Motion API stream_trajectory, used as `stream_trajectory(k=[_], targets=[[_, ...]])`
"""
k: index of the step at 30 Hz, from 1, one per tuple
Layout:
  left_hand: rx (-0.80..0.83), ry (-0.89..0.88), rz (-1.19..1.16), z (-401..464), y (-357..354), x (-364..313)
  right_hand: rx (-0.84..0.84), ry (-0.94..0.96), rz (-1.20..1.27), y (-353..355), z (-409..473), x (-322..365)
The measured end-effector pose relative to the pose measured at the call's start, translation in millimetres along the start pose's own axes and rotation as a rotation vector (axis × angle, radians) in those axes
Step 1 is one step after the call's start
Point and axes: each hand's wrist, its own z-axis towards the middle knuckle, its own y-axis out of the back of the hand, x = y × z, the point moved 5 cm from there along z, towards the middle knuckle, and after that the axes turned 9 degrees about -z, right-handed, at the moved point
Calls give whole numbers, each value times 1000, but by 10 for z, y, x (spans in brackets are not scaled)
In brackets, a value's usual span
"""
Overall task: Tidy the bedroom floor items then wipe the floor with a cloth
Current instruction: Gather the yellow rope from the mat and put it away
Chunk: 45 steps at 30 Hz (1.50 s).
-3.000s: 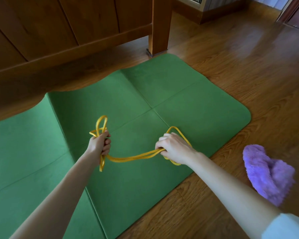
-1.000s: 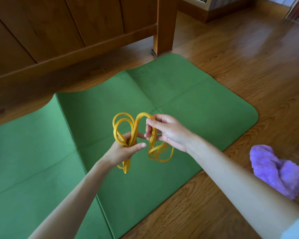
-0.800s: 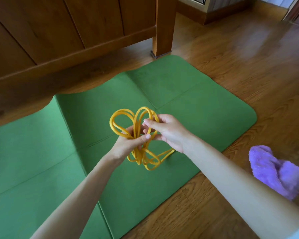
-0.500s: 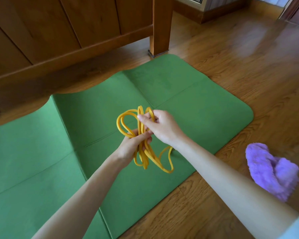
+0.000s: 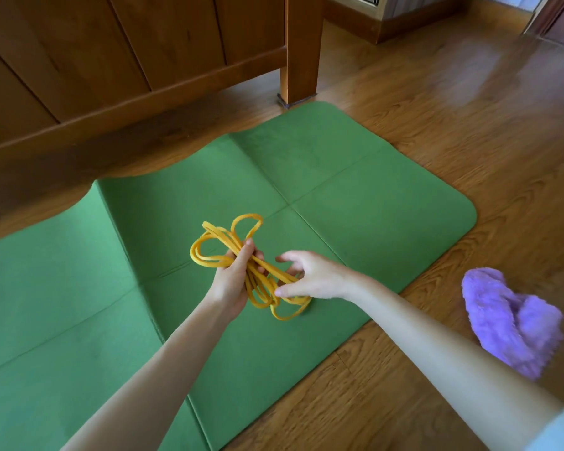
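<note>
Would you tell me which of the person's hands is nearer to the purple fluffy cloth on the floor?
The right hand. It is over the green mat, on the side nearer the purple cloth; the left hand, gripping the yellow band, is farther away.

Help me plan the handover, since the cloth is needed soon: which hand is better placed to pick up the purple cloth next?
Right. The right hand is open, only brushing the yellow band, and the purple cloth lies on the wooden floor on that side. The left hand is shut around the bundled band.
</note>
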Motion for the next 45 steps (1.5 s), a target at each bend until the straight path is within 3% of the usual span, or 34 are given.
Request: stream_trajectory(k=[4, 8, 13, 17, 22, 24, 30, 35, 40, 45], targets=[[25, -47, 55, -17, -14, -37, 11, -51, -68, -6, 3, -123], [100, -55, -92, 8, -66, -156, -113, -87, -83, 45, 37, -255], [4, -152, -222, 67, -13, -410, -254, -30, -51, 186, 34, -305], [-51, -175, -299, 96, 86, -475, -125, 53, 145, 127, 30, -311], [-139, -218, -479, 151, 246, -623, -36, -30, -153, -2, -36, -524], [-153, -210, -472, 179, 337, -677, -19, -33, -145, -49, -78, -617], [-102, 95, -227, 179, 351, -319, -283, 137, -236, 176, -51, -406], [14, 379, 21, 37, 116, 26, -396, 272, -391, 216, -49, -132], [184, 441, 89, -89, -113, 214, -523, 415, -478, 203, -126, -8], [365, 449, 125, -151, -247, 364, -636, 428, -439, 152, -161, -56]])
